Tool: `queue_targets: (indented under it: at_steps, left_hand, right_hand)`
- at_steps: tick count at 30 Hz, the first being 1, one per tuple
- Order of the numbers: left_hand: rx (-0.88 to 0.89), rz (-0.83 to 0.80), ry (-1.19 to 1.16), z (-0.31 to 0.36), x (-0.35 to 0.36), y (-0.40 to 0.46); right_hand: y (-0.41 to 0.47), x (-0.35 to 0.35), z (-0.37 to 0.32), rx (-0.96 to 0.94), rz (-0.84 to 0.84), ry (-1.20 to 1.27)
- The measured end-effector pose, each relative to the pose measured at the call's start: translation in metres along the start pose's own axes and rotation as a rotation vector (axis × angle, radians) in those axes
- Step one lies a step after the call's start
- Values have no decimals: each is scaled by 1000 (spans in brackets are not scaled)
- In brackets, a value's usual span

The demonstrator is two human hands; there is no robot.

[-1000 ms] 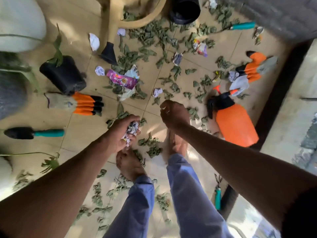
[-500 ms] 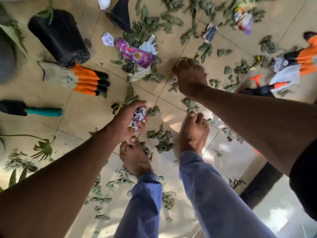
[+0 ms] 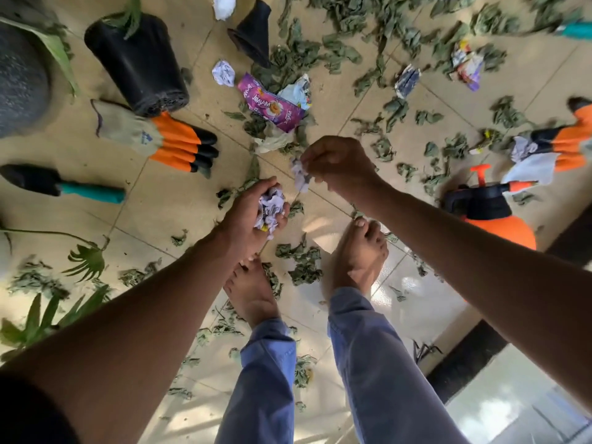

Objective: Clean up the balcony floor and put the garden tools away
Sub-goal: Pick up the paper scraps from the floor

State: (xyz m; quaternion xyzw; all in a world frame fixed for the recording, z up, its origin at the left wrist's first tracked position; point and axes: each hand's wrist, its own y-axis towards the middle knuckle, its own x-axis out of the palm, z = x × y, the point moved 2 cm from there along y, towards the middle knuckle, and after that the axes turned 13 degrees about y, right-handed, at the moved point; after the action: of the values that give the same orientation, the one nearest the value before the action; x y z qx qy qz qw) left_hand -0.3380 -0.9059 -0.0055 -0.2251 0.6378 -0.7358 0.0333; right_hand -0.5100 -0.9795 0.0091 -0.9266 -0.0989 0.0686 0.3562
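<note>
The tiled balcony floor (image 3: pixel 153 219) fills the frame and is littered nearly everywhere with dry green leaves (image 3: pixel 304 264), thickest across the top and around the bare feet at centre. At the right edge an orange spray bottle (image 3: pixel 493 216) lies on its side. At upper left a black plastic pot (image 3: pixel 137 65) lies tipped over, its mouth touching a garden glove (image 3: pixel 150 136) with orange fingers; a second glove (image 3: pixel 563 139) lies at the far right with a white scrap against it. A trowel with a teal handle (image 3: pixel 64 185) lies at middle left, and another teal handle (image 3: pixel 576 30) shows at the top right corner, blurred. A purple wrapper (image 3: pixel 272 107) sits just above centre, with more wrappers and paper balls toward the top.

The left hand (image 3: pixel 250 213), at centre, is cupped with fingers curled round a wad of crumpled paper (image 3: pixel 270 211). The right hand (image 3: pixel 339 161), just above and to the right of it, pinches a small paper scrap (image 3: pixel 301 177) between fingertips, held close to the wad.

Judging by this, the cleanup is at an early stage: only a handful of paper litter is gathered. The leaves, the other wrappers, both gloves, the trowel, the sprayer and the pot all seem untouched and remain to be cleared or stored.
</note>
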Motion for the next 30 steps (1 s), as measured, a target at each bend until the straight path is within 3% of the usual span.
queue_targets:
  at_steps: [3, 7, 14, 18, 23, 30]
  left_hand:
    - [43, -69, 1, 5, 7, 5]
    - [102, -132, 131, 8, 18, 5]
    - [89, 76, -66, 10, 1, 15]
    - [100, 91, -8, 14, -13, 14]
    - [116, 67, 101, 9, -34, 10]
    - [82, 158, 40, -9, -42, -4]
  right_hand:
    - [-20, 23, 3, -42, -39, 47]
    - [-25, 36, 21, 25, 136, -14]
    - [7, 44, 6, 43, 132, -184]
    - [47, 40, -4, 15, 290, -239]
    - [94, 41, -4, 92, 291, -291]
    - [69, 25, -16, 94, 420, -252]
